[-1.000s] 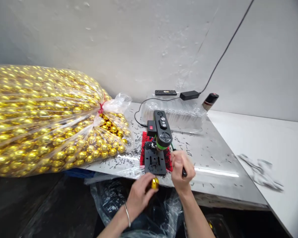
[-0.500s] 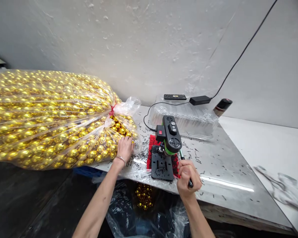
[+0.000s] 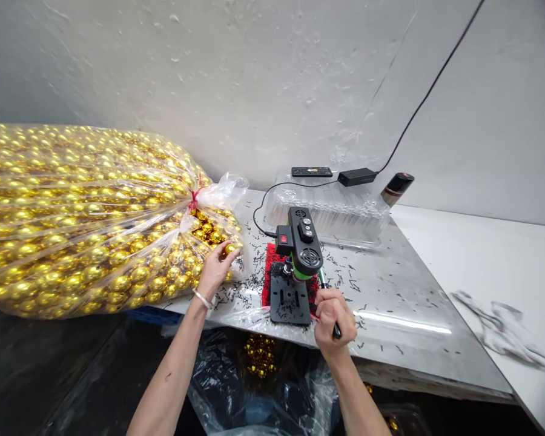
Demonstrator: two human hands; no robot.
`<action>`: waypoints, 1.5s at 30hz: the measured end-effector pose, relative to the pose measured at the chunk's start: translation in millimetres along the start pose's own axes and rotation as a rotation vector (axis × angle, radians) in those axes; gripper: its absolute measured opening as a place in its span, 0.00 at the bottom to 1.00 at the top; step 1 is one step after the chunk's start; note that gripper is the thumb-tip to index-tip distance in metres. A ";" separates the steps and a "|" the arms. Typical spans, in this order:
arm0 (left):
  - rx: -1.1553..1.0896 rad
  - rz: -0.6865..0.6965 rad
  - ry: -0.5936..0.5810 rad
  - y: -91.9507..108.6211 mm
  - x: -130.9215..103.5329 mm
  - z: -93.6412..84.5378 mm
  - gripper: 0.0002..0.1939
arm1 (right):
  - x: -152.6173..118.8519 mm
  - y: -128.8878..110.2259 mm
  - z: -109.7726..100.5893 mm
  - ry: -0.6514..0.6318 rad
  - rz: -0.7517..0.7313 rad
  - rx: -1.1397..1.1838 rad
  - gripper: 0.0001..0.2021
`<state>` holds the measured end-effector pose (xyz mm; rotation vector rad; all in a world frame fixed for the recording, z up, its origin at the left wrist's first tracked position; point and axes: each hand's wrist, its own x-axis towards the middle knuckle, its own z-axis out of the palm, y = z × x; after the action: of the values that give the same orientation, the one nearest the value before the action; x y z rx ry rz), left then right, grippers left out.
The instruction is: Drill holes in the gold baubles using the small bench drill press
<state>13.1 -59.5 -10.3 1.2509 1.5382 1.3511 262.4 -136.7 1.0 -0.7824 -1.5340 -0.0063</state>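
"Balls (image 3: pixel 206 228) are seen where, and is any one gripped?"

"Gold ones are packed in the clear bag (image 3: pixel 229 188), cinched by a red tie (image 3: pixel 194 200), at the left of the table (image 3: pixel 390 290). Near its loose end, a single ball (image 3: pixel 229 248) is pinched between the thumb and fingers of the left hand (image 3: pixel 214 270)."

"And how is the right hand (image 3: pixel 335 321) placed?"

"It is clamped round the black handle (image 3: pixel 336 332) at the side of the black machine (image 3: pixel 305 247); the fingers are curled together. Under the machine's head, a slotted plate (image 3: pixel 290 304) is set on a red mat (image 3: pixel 266 292)."

"What else is noted?"

"Dark slivers (image 3: pixel 249 266) are strewn around the mat. Behind, a clear plastic tray (image 3: pixel 363 229) is topped by an adapter (image 3: pixel 357 177). More gold pieces (image 3: pixel 260 356) are glimpsed below the table edge, too small to be made out."
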 end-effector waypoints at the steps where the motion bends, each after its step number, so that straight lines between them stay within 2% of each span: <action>1: -0.219 -0.070 0.010 -0.6 -8.3 -0.7 0.22 | -1.1 0.9 0.3 0.008 0.006 0.000 0.14; 3: -0.482 -0.202 -0.041 -1.7 -26.3 2.3 0.19 | -2.5 1.9 1.2 0.032 0.014 0.000 0.14; 5: -0.649 -0.303 -0.098 -3.4 -43.3 10.9 0.15 | -2.3 1.2 1.7 0.044 0.020 0.002 0.14; 8: -0.706 -0.392 -0.182 -8.8 -61.6 31.1 0.13 | 0.6 -1.9 1.3 0.023 0.022 -0.004 0.14; 11: -0.644 -0.391 -0.220 -16.4 -69.6 55.7 0.15 | 3.5 -4.1 0.6 -0.001 -0.004 -0.013 0.14; 14: -0.462 -0.292 -0.228 -22.8 -71.6 79.4 0.19 | 3.9 -3.5 0.4 -0.013 -0.035 0.000 0.13; 17: -0.158 -0.114 -0.257 -26.6 -72.7 94.7 0.20 | 3.2 -2.7 0.1 -0.014 -0.037 0.003 0.13; 21: 0.298 0.148 -0.213 -27.0 -75.9 99.3 0.18 | 3.3 -3.1 -1.1 -0.032 -0.032 -0.003 0.13; 24: 0.456 0.304 -0.239 -24.9 -78.1 98.8 0.17 | 3.4 -3.4 -1.5 -0.040 -0.032 -0.006 0.12; 27: 0.511 0.425 -0.256 -24.5 -79.1 101.3 0.16 | 3.1 -3.4 -1.5 -0.035 -0.034 -0.013 0.12; 30: 0.511 0.484 -0.244 -28.5 -79.6 106.2 0.15 | 2.2 -3.5 -1.7 -0.038 -0.028 -0.008 0.12; 35: 0.459 0.497 -0.202 -37.7 -81.0 111.0 0.15 | -3.4 -1.2 -2.3 -0.049 -0.011 -0.020 0.12; 40: 0.446 0.500 -0.205 -38.8 -81.7 110.8 0.15 | -18.1 9.7 0.9 -0.054 -0.049 -0.069 0.13; 45: 0.450 0.495 -0.201 -38.9 -82.0 111.0 0.15 | -31.8 20.8 6.7 0.010 -0.059 -0.070 0.15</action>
<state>131.7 -107.0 -75.3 2.0886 1.4917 1.1441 263.5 -132.5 -37.4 -0.7909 -1.5536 -0.1080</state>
